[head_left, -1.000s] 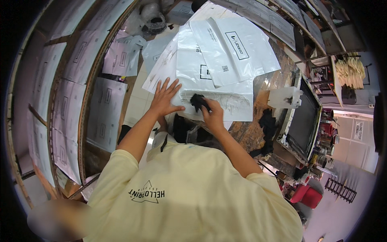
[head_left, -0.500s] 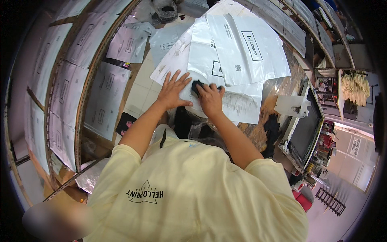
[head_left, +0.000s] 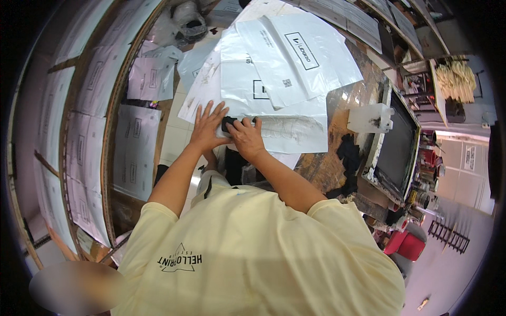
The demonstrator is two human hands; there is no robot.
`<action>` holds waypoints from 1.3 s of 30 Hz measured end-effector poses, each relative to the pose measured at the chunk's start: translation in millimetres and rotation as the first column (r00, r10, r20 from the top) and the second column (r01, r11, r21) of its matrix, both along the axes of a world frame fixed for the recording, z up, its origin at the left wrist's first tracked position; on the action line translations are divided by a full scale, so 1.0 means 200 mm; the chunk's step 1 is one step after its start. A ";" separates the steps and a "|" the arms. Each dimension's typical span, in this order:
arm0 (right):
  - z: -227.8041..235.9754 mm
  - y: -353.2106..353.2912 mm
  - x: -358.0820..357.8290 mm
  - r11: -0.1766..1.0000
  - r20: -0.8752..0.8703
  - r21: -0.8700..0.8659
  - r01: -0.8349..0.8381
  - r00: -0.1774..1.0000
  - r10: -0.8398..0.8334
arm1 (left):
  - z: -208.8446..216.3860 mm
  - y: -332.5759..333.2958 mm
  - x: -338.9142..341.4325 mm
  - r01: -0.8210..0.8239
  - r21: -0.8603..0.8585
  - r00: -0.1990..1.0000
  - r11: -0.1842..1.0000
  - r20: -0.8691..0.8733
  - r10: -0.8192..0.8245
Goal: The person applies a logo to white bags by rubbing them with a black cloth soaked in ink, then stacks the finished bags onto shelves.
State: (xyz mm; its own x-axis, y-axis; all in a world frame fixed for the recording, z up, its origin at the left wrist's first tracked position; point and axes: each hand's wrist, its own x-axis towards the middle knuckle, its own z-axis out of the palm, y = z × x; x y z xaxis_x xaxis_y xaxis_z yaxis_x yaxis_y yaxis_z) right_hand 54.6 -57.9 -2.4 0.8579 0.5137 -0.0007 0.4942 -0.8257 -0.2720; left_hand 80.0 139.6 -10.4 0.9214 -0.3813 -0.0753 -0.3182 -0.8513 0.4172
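My left hand [head_left: 209, 131] lies flat with its fingers spread on the left edge of a white sheet. Close beside it, my right hand [head_left: 246, 138] grips a bunched black cloth [head_left: 227, 123] and presses it against the sheet. Under and beyond both hands, white plastic bags [head_left: 311, 68] with black print overlap on a pale board [head_left: 197, 95]. Grey smudges and wrinkles run across the bag surface just right of my right hand. The cloth is partly covered by my fingers.
On the worn table [head_left: 321, 168] to the right lie another black cloth [head_left: 348, 155] and a translucent plastic container [head_left: 367, 117]. A framed screen [head_left: 396, 158] leans beyond them. Racks with white printed sheets [head_left: 134, 152] stand at the left; a red chair [head_left: 406, 245] is at the lower right.
The view has shifted and turned slightly. My right hand has come a little nearer to my left hand with the black cloth. My left hand stays spread on the sheet.
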 end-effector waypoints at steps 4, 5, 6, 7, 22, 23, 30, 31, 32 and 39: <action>-0.05 -0.38 -0.02 0.964 0.131 -0.012 0.266 0.956 -0.262 | -0.01 -0.01 -0.01 -0.015 0.051 1.000 0.999 -0.023 0.016; -0.08 -0.53 -0.02 0.944 0.209 -0.021 0.328 0.925 -0.317 | 0.00 -0.02 0.00 -0.007 0.057 1.000 0.998 -0.027 0.009; -0.11 -0.68 -0.03 0.924 0.284 -0.023 0.382 0.889 -0.360 | 0.00 -0.02 0.00 -0.007 0.053 1.000 0.999 -0.022 0.008; -0.09 -0.81 -0.03 0.885 0.278 -0.031 0.464 0.855 -0.439 | 0.00 -0.01 -0.01 -0.008 0.048 1.000 0.999 -0.018 0.009; -0.12 -0.31 -0.13 0.985 0.165 0.083 0.153 0.972 -0.165 | -0.02 -0.01 -0.01 0.037 0.045 0.999 0.998 0.014 -0.038; -0.14 -0.46 -0.13 0.963 0.196 0.080 0.257 0.943 -0.268 | -0.02 -0.01 -0.01 0.032 0.033 0.999 0.999 0.008 -0.033; -0.10 -0.97 -0.15 0.845 0.185 0.236 0.481 0.831 -0.525 | -0.05 0.02 -0.01 0.035 0.042 0.999 0.999 0.017 -0.035; -0.13 -0.84 -0.14 0.856 0.162 0.322 0.404 0.868 -0.470 | -0.07 0.02 -0.01 0.045 0.048 0.998 0.998 0.035 -0.047; -0.17 -0.69 -0.14 0.903 0.159 0.324 0.282 0.925 -0.346 | -0.07 0.03 0.00 0.051 0.058 0.997 0.997 0.055 -0.055; -0.02 -0.38 -0.17 0.984 0.138 0.158 0.080 0.985 -0.102 | -0.02 0.06 0.00 0.043 0.016 0.999 0.999 0.011 -0.043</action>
